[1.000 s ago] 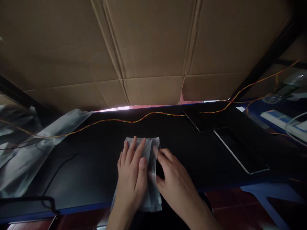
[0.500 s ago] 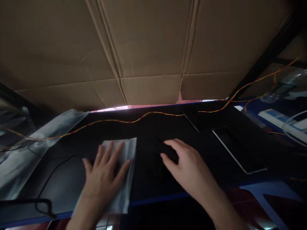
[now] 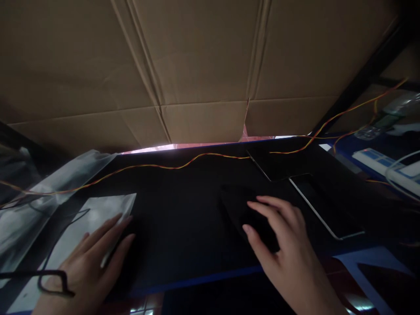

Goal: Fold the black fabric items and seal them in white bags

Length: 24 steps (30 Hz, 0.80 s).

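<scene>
My left hand (image 3: 87, 262) lies spread on a flat, translucent white plastic bag (image 3: 108, 203) at the left of the black tabletop. Its fingers are stretched out and touch the bag's right edge. A dark, soft-looking black item (image 3: 231, 199) lies right of the middle, hard to tell from the tabletop. Over its right part is my right hand (image 3: 282, 232), loosely curved, with thumb and fingers apart. The fingertips seem to rest on the black item. Its exact kind does not show in this dim light.
Two dark flat devices lie at right: a silver-edged tablet (image 3: 328, 210) and another slab (image 3: 272, 164) behind it. A red-yellow twisted wire (image 3: 164, 166) crosses the table. Cardboard (image 3: 197, 65) stands behind. A larger plastic bag (image 3: 72, 175) is left; a power strip (image 3: 387, 166) is far right.
My left hand and the plastic bag under it have moved left. My right hand has shifted right and toward me, its fingers loosening from the black item.
</scene>
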Motion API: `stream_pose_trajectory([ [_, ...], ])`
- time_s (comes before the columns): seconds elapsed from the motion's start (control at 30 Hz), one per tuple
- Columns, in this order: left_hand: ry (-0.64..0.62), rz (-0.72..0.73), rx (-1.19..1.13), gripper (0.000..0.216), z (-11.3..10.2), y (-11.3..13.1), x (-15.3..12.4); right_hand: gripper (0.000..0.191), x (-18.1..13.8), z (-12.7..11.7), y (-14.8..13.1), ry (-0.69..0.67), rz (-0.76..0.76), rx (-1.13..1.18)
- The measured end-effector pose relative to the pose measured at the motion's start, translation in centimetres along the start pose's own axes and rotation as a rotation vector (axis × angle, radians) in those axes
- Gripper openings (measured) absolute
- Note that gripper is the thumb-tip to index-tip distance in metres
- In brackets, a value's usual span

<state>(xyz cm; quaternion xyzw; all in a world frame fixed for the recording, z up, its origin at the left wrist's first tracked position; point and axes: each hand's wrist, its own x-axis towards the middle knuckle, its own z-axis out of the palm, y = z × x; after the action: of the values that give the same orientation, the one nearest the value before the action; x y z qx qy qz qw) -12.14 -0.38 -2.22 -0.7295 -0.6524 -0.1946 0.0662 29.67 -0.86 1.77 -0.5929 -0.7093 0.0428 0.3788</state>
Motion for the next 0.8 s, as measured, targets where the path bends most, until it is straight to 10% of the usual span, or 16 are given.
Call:
stream_pose_trajectory([
  [0.33,-0.031,0.110,0.135,0.044,0.1,-3.6,0.3,0.045,0.8,3.3,0.3,-0.204,-0.052,-0.179],
  [0.6,0.080,0.306,-0.226,0.032,-0.1,13.0,-0.9,0.034,1.6,2.5,-0.3,-0.286,0.002,-0.006],
  [0.8,-0.013,0.356,-0.290,0.047,1.1,16.6,0.5,0.034,2.0,2.1,-2.0,-0.397,0.055,0.260],
])
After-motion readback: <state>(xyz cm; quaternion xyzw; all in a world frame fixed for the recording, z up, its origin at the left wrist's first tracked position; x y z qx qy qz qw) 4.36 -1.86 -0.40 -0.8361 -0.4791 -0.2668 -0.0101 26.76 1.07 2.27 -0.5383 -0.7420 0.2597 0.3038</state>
